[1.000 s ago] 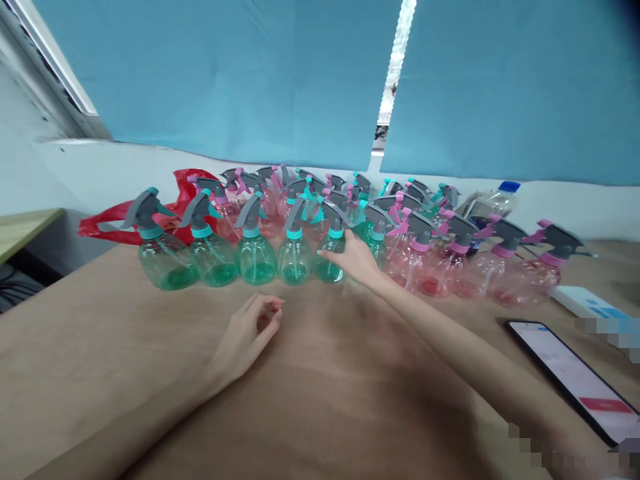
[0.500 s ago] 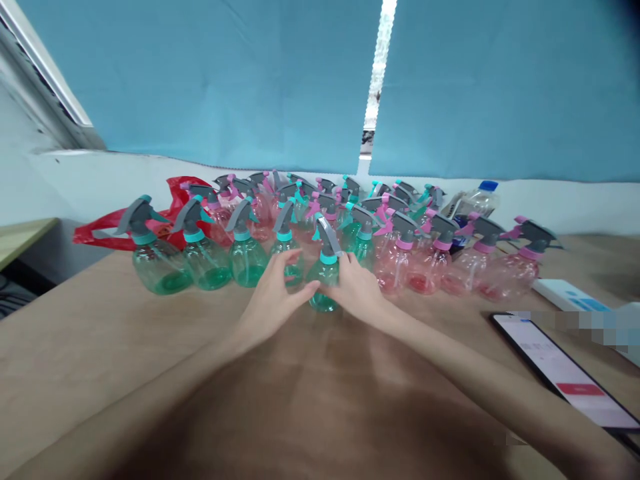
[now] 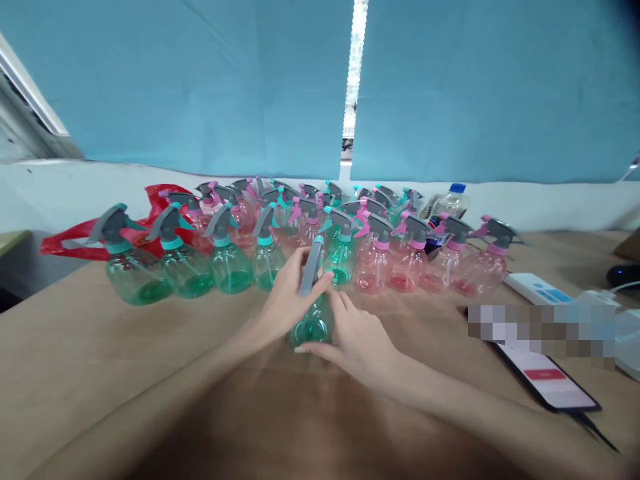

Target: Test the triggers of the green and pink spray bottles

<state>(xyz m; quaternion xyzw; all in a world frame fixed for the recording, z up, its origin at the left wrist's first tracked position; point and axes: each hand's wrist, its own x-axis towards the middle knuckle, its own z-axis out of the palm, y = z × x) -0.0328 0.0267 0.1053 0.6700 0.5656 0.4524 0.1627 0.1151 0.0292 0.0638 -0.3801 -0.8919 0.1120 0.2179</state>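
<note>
The left hand [image 3: 289, 288] grips the bottle [image 3: 311, 325] round its neck; the right hand [image 3: 369, 343] clasps its body, thumb low.

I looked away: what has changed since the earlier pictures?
A green spray bottle was drawn nearer, out of the front row. The right hand, already on it, grips it low; the left hand took hold near its trigger head. The other spray bottles stayed in place.

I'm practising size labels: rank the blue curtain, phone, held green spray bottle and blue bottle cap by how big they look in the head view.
1. Blue curtain
2. Phone and held green spray bottle: unsure which looks larger, both partly hidden
3. Blue bottle cap
</note>
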